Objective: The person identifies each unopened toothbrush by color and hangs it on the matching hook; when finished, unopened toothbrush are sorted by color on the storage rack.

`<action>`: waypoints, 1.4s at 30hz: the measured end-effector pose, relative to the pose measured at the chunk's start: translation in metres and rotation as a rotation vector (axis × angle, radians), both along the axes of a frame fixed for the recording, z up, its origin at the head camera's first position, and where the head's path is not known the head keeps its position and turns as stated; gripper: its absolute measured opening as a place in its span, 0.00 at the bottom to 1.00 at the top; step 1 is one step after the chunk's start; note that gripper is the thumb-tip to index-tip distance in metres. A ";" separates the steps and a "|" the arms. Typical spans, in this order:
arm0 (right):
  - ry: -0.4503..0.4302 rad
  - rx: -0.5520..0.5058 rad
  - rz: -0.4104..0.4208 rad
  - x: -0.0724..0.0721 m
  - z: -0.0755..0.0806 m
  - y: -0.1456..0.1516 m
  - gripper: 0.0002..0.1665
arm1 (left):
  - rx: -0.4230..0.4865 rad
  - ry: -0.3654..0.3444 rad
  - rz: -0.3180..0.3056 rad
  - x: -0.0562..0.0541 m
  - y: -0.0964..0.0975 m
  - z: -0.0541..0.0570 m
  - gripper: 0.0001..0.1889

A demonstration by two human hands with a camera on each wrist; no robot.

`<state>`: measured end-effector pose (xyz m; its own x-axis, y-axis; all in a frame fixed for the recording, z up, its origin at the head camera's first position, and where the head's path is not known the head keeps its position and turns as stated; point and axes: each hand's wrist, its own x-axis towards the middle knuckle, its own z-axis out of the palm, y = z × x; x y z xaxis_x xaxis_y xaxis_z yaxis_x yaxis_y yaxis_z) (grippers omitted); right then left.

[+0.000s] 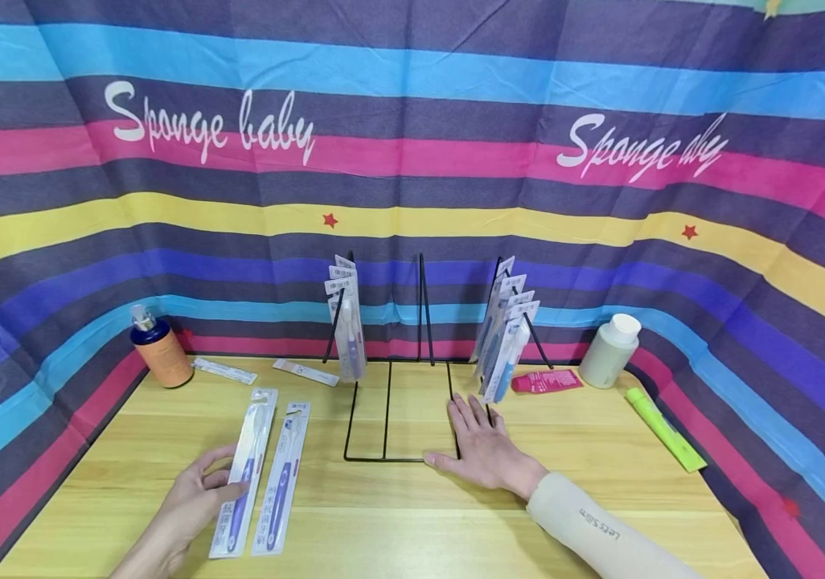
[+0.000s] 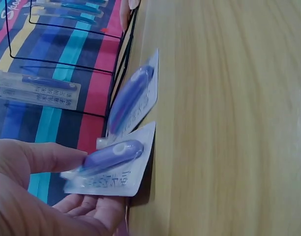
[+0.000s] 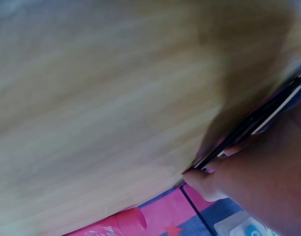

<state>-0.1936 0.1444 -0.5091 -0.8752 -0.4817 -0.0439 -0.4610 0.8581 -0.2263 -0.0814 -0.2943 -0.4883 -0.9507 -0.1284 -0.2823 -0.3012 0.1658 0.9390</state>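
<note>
My left hand point(image 1: 190, 505) pinches a packaged purple toothbrush point(image 1: 259, 426) by its side, thumb on the front of the blister pack and fingers behind. In the left wrist view the pack's lower end is tilted, close to the wood. Just right of it lies a second packaged purple toothbrush point(image 1: 282, 482). My right hand point(image 1: 485, 450) rests palm down with spread fingers over the right front of a black wire rack point(image 1: 386, 418). On the rack's left arm hang several packs with purple toothbrushes point(image 1: 351, 342); several packs with blue toothbrushes point(image 1: 510, 354) hang on its right arm.
Behind the left hand stand an orange-labelled pump bottle point(image 1: 162, 358) and two slim boxes, one pinkish point(image 1: 305, 372) and one white point(image 1: 224, 371). At right are a pink tube point(image 1: 547, 381), a white-capped bottle point(image 1: 609, 354) and a green tube point(image 1: 664, 430). A striped cloth point(image 1: 412, 181) surrounds the table.
</note>
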 end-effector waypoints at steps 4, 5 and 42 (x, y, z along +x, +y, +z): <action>-0.005 0.008 0.000 0.000 0.000 0.000 0.67 | 0.056 0.035 0.000 0.004 0.007 0.005 0.39; -0.004 0.008 -0.001 0.001 -0.001 0.000 0.67 | 0.068 0.045 0.001 0.005 0.010 0.006 0.39; 0.002 0.037 -0.007 -0.001 -0.001 0.001 0.68 | 0.361 0.959 -0.268 0.009 0.110 0.030 0.38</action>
